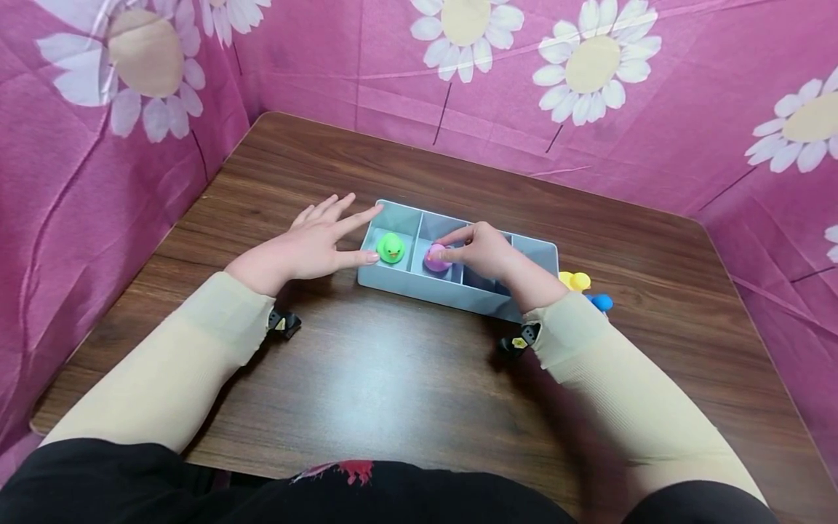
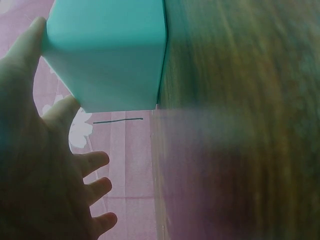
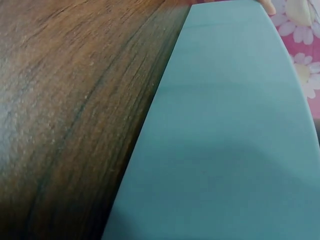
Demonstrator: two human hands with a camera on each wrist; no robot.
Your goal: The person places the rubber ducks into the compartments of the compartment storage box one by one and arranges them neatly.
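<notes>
Right hand (image 1: 487,255): grip nearly closed, thumb and finger pinching purple duck (image 1: 436,262), mid-frame, second tray compartment from frame left. Duck sits at the fingertips, frame-left of the palm; right is the nearer hand. Left hand (image 1: 308,247): fingers spread, holding nothing, touching tray's (image 1: 425,289) left end, green duck (image 1: 390,249) between it and purple. Tray's long axis drops gently toward frame right on desk (image 1: 366,393).

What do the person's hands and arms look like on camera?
The left hand and right hand are ungloved. A close-fitting cream left sleeve and matching right sleeve cover the forearms. Small black units with yellow markings sit at both wrists. Black clothing shows at the upper arms.
</notes>
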